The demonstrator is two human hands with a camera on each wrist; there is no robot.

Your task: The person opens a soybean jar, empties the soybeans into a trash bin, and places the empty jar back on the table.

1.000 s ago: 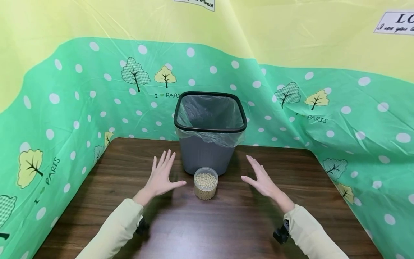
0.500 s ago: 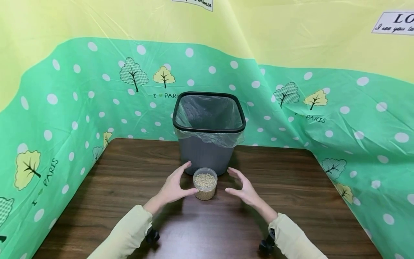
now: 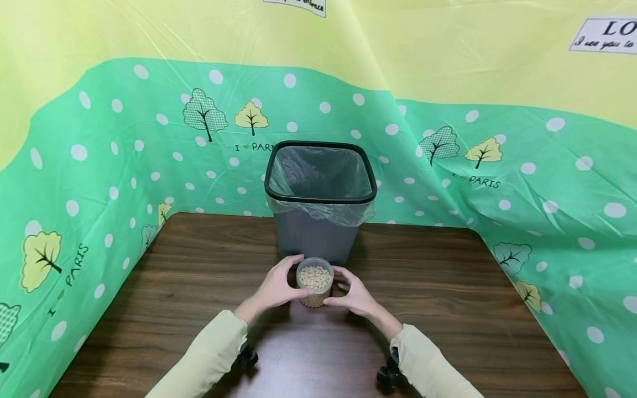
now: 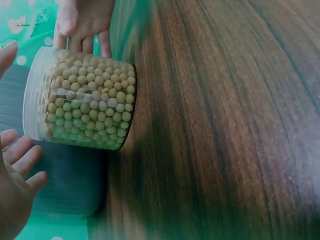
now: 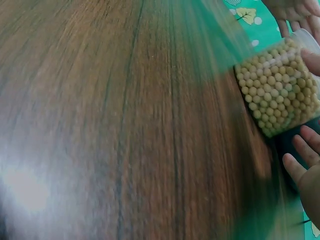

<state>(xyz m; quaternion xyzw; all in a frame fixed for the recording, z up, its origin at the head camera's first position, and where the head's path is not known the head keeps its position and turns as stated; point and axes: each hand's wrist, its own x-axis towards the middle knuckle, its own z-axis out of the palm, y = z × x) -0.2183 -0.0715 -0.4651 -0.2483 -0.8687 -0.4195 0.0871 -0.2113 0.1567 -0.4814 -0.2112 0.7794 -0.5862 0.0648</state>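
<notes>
Bin [image 3: 318, 235] just behind jar [image 3: 316, 282], dotted cloth [image 3: 318, 83] beyond, tabletop [image 3: 428, 271] beneath

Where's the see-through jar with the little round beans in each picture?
Head: the jar is just below the middle, between the left hand and right hand, in front of the gray bin.
Left wrist: upper left, looking tipped sideways, rim toward the left.
Right wrist: upper right, against the picture's edge.
Shared landmark: the brown wooden table shows in all three.
</notes>
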